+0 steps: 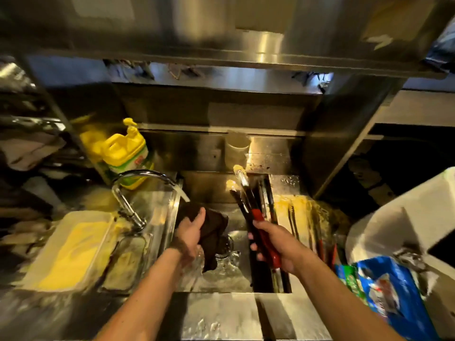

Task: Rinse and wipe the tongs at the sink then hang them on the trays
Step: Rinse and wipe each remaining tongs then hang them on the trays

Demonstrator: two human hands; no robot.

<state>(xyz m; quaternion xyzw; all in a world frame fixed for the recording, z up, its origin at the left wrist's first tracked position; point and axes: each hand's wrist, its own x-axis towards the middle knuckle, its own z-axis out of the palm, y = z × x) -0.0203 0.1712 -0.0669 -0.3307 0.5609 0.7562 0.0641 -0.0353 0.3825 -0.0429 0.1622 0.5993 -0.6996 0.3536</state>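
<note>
- Steel sink (209, 284): we stand at its front edge; the basin floor is wet and shiny, and a narrow dark slot runs along its right side.
- White tub (403, 217): at far right, beside the counter.
- Flat container of yellow stuff (71, 249): on the counter left of the sink.
- Blue packet (391, 291): at lower right, below the white tub.
- Yellow detergent jug (125, 151): behind the tap, against the back wall.
- Tap (140, 178): its curved spout reaches over the basin's left rim, with water running from the end.
- Dark cloth (211, 232): we hold it over the basin, just under the stream; it hangs limp and wet.
- Tongs (256, 217): red-handled with dark arms, held over the sink's right side, tips pointing away toward the back wall.
- More tongs (317, 232): lying on the yellow-stained counter right of the sink.
- Left hand (189, 237): our fingers are curled shut around the cloth.
- Right hand (278, 247): our fingers are wrapped tight around the red handles.
</note>
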